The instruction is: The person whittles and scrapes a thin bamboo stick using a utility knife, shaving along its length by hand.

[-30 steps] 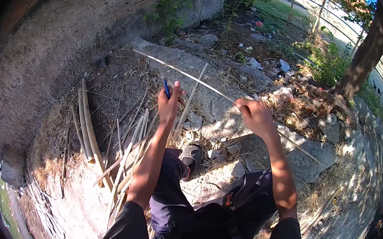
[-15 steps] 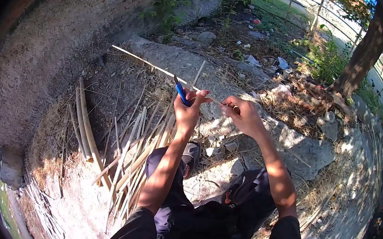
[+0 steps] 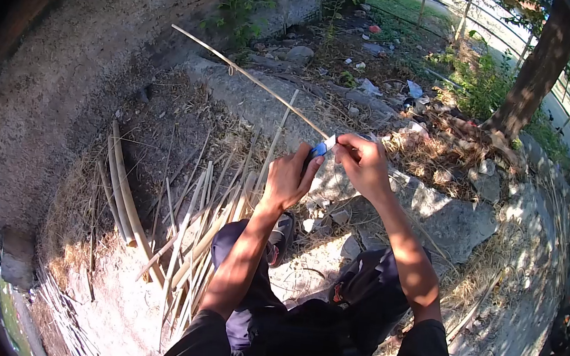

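Observation:
A blue utility knife (image 3: 317,151) is gripped in my left hand (image 3: 286,181), its pale blade pointing up and right. The blade lies at the near end of a thin bamboo strip (image 3: 253,82); I cannot tell whether it bites into it. My right hand (image 3: 366,169) pinches that same end, with thumb and fingers closed. From there the strip slants away up and left, and a small curled loop hangs from it near its far part. My two hands are close together, in front of my knees.
Many split bamboo strips (image 3: 185,237) lie in a pile by my left leg, with thicker curved poles (image 3: 124,185) beside them. A large flat rock (image 3: 444,219) lies at the right front. Further off are a wall (image 3: 87,81), litter and a tree trunk (image 3: 535,76).
The knife has swung from pointing up and left to lying across the strip's near end by my right hand. The strip's far end has risen, and my left hand has moved slightly right.

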Demonstrator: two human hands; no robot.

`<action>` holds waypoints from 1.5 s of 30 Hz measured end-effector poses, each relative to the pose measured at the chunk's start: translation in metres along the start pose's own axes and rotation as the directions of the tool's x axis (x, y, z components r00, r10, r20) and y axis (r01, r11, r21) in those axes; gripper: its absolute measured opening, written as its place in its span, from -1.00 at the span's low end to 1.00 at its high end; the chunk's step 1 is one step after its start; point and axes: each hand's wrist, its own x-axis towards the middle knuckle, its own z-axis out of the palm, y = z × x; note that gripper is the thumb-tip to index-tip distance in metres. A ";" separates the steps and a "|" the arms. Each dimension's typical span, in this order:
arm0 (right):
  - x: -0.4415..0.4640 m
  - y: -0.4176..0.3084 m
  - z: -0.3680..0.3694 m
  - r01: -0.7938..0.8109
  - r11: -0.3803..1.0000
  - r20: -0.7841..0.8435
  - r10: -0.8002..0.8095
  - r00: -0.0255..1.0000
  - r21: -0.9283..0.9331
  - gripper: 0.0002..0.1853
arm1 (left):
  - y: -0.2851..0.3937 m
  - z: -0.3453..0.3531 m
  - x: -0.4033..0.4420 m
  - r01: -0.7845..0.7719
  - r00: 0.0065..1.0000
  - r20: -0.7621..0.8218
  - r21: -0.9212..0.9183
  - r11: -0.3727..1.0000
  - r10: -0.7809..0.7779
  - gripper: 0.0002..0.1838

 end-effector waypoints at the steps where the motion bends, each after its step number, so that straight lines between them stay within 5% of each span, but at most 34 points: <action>1: 0.000 -0.001 -0.001 0.007 1.000 -0.005 -0.007 1.000 -0.026 -0.83 | 0.001 0.000 0.000 0.000 1.000 -0.001 0.000 1.000 0.000 -0.61; 15: -0.001 -0.022 0.001 -0.013 0.986 -0.020 0.010 1.000 -0.167 -0.82 | 0.001 0.002 0.003 -0.065 0.989 -0.130 0.084 0.994 0.075 -0.66; 17: -0.001 -0.021 0.001 0.133 0.976 -0.050 -0.143 0.988 -0.171 -0.84 | 0.003 0.001 0.004 -0.056 0.989 -0.130 0.093 0.994 0.068 -0.67; 31: 0.001 -0.033 -0.008 0.174 0.944 -0.023 -0.187 0.982 -0.280 -0.86 | -0.004 0.004 0.010 -0.131 0.969 -0.183 0.174 0.976 0.163 -0.67; 37: 0.002 -0.027 -0.008 0.218 0.936 -0.020 -0.232 0.972 -0.277 -0.87 | -0.006 0.001 0.014 -0.116 0.971 -0.183 0.211 0.971 0.156 -0.68; 39: 0.001 -0.028 -0.011 0.264 0.924 -0.032 -0.283 0.958 -0.275 -0.87 | -0.015 -0.009 0.024 0.030 0.979 -0.202 0.179 0.983 0.007 -0.65; 41: -0.004 -0.035 -0.015 0.138 0.937 0.034 -0.134 0.990 -0.321 -0.87 | -0.029 -0.017 0.034 0.087 0.973 -0.226 0.219 0.972 -0.036 -0.62; 45: -0.004 -0.034 -0.019 0.148 0.919 0.091 -0.123 0.988 -0.366 -0.86 | -0.058 -0.020 0.036 0.105 0.961 -0.274 0.247 0.963 -0.034 -0.64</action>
